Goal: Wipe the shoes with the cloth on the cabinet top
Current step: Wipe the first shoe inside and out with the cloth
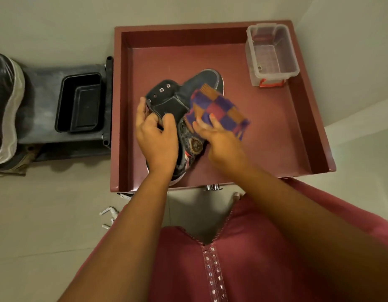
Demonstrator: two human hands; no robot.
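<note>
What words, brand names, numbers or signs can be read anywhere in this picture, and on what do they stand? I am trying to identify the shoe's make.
No text can be read anywhere in this view.
Shoe: a round emblem on its side near the right hand is too blurred to read.
Checked cloth: pattern only.
Clear plastic box: no label visible.
Black tray: no markings visible.

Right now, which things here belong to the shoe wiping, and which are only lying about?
In use:
- dark shoe, gripped by the left hand
- checked cloth, pressed on it by the right hand
- cabinet top

Lying about:
- clear plastic box
- black tray
- white wall plugs
</note>
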